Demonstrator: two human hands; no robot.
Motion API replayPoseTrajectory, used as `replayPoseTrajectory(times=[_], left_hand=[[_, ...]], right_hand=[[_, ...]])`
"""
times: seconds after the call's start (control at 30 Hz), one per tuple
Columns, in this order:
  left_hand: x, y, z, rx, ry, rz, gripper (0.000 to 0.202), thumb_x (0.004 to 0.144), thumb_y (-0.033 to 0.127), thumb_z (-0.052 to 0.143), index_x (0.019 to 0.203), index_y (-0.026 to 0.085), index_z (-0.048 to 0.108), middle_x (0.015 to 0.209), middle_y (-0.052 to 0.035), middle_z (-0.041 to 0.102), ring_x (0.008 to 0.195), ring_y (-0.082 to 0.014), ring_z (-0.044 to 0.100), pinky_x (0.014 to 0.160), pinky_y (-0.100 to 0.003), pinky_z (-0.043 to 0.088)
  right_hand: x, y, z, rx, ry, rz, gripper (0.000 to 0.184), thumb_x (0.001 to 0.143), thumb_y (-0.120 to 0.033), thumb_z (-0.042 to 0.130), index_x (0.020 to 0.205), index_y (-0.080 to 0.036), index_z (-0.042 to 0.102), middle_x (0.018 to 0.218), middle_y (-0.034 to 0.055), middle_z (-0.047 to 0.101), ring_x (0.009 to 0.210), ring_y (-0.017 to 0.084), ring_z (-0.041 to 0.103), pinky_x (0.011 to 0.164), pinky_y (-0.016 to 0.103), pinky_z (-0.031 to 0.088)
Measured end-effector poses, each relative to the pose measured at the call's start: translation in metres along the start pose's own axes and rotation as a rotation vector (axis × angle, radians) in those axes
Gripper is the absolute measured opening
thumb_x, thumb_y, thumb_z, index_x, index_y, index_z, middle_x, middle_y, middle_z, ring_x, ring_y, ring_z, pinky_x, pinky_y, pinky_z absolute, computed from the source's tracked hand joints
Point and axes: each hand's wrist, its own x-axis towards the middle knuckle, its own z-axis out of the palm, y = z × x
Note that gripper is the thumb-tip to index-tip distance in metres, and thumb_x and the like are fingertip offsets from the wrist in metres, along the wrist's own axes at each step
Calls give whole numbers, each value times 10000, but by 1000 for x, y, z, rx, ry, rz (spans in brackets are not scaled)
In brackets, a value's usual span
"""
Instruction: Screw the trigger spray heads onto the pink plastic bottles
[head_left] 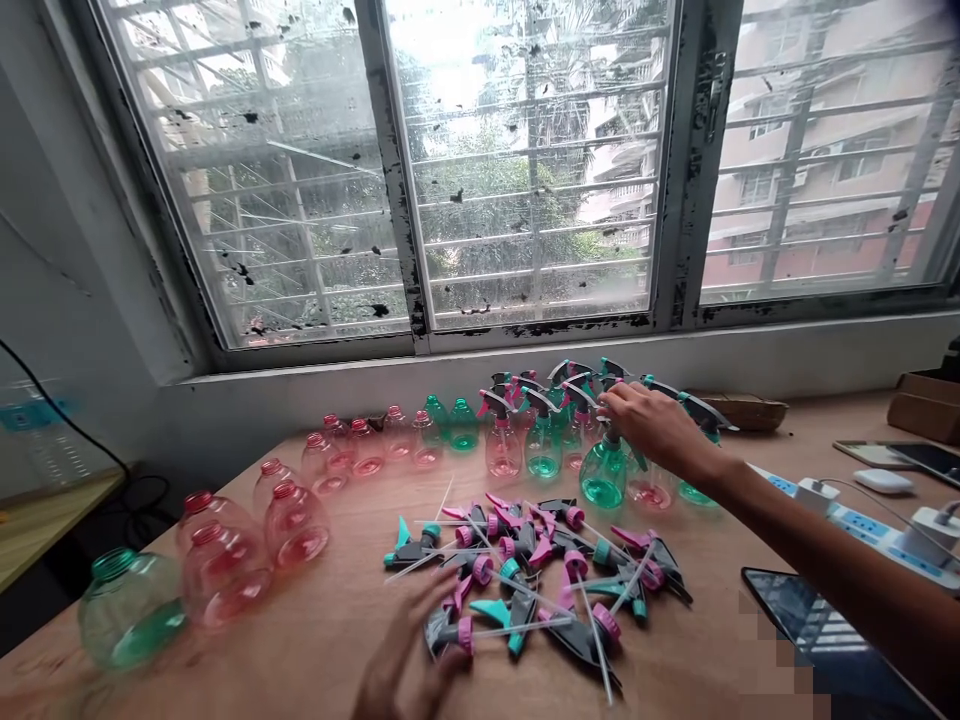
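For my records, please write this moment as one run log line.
right hand: at top of green bottle | left hand: open, blurred, near loose sprayer heads

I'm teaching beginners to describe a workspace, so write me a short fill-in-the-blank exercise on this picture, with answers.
1. In the picture, the person's right hand is ____ (higher/lower) than the blurred left hand.
2. The flat black tablet-like device lies to the ____ of the loose grey, pink and teal plastic spray heads.
3. The round, translucent, open-necked plastic bottle furthest left on the brown wooden table is coloured ____.

Missing words: higher; right; green.
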Motion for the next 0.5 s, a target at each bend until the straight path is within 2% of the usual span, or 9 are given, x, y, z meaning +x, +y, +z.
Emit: replayPoseTrajectory(times=[0.03, 0.07, 0.13, 0.17, 0.23, 0.3, 0.37, 0.43, 0.5], left_hand=[[5, -3, -18, 78, 75, -58, 373, 1013, 432, 491, 1361, 325, 569, 1478, -71, 587, 1422, -299, 498, 1188, -508, 413], [9, -6, -37, 154, 219, -93, 380, 998, 444, 509, 1349, 310, 566, 1453, -74, 601, 1410, -309, 505, 1187, -541, 404], [19, -17, -77, 301, 450, -144, 425, 961, 490, 535, 1306, 248, 588, 1428, -95, 598, 1399, -346, 496, 1214, -595, 330], [23, -23, -95, 363, 525, -178, 453, 964, 500, 512, 1318, 224, 579, 1448, -101, 573, 1405, -358, 482, 1225, -601, 300], [30, -38, -129, 460, 631, -257, 566, 938, 520, 541, 1363, 148, 520, 1460, -150, 536, 1393, -394, 484, 1197, -592, 352], [35, -55, -154, 628, 664, -233, 682, 905, 581, 536, 1374, 88, 497, 1470, -186, 519, 1407, -443, 449, 1207, -599, 326], [38, -71, -168, 687, 578, -314, 807, 894, 589, 507, 1445, 13, 384, 1503, -265, 451, 1424, -494, 403, 1189, -629, 328], [39, -81, -173, 714, 505, -351, 859, 880, 561, 514, 1475, -26, 315, 1498, -305, 426, 1420, -523, 392, 1185, -622, 336], [37, -85, -171, 747, 496, -311, 843, 901, 559, 481, 1490, -11, 284, 1502, -307, 401, 1421, -536, 378, 1189, -619, 329]], right_hand=[[-7, -2, -4, 8, 29, -26, 262, 1068, -197, 422, 1088, -158, 680, 1208, 153, 714, 1096, 300, 652, 783, 356, 512], [-15, -4, -7, 21, 60, -50, 271, 1071, -207, 425, 1033, -177, 692, 1190, 125, 722, 1076, 282, 654, 767, 342, 513], [-32, -8, -9, 83, 179, -114, 281, 1064, -279, 472, 923, -187, 698, 1023, 90, 752, 950, 265, 676, 706, 338, 516], [-40, -10, -7, 107, 220, -115, 342, 1063, -339, 469, 842, -188, 681, 916, 80, 743, 854, 258, 676, 666, 345, 516], [-55, -14, 0, 196, 261, -79, 435, 1074, -393, 405, 777, -189, 648, 819, 75, 713, 744, 241, 667, 590, 343, 517], [-70, -21, 9, 326, 233, -104, 395, 1082, -360, 369, 895, -177, 666, 966, 111, 735, 840, 255, 698, 625, 351, 571], [-85, -29, 19, 437, 167, -176, 295, 1068, -298, 402, 1145, -160, 651, 1241, 164, 701, 1071, 292, 696, 822, 423, 619], [-103, -38, 28, 489, 70, -219, 310, 1024, -283, 505, 1304, -203, 610, 1434, 174, 612, 1246, 338, 635, 976, 525, 581], [-121, -48, 36, 529, -54, -230, 376, 998, -255, 553, 1368, -302, 595, 1516, 129, 564, 1330, 350, 584, 1043, 580, 537]])
